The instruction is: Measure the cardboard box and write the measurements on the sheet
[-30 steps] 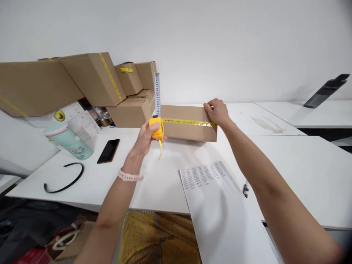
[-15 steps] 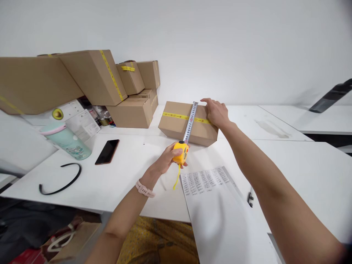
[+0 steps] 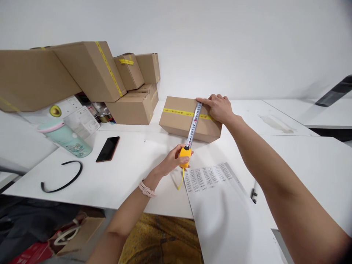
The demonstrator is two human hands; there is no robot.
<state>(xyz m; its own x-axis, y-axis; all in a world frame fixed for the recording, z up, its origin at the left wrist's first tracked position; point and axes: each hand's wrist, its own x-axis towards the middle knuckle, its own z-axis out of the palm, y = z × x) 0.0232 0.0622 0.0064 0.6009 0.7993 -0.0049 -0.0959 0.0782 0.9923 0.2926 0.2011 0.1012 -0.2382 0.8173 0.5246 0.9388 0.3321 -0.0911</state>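
My left hand (image 3: 173, 160) is wrapped round the yellow case of a tape measure (image 3: 185, 157), in front of a cardboard box. The steel blade (image 3: 194, 125) runs out from the case across the top of the box (image 3: 176, 126), which bears a band of yellow printed tape. At the box's far edge, my right hand (image 3: 220, 107) presses the blade's end with its index finger. Its other fingers are bent over the far right part of the box, their tips partly hidden. A yellow strap hangs from the case.
Several taped cardboard boxes (image 3: 129, 108) are stacked at the left. Nearby are a mint-green tumbler (image 3: 68, 139), a phone (image 3: 108, 149) and a black curved band (image 3: 79, 172). A handwritten sheet (image 3: 220, 209) lies over the desk's front edge. A dark bottle (image 3: 334, 91) is at far right.
My right index finger has come down from beside the blade onto its end. My left hand and the tape case have shifted slightly right and nearer to me. The view has tilted a little.
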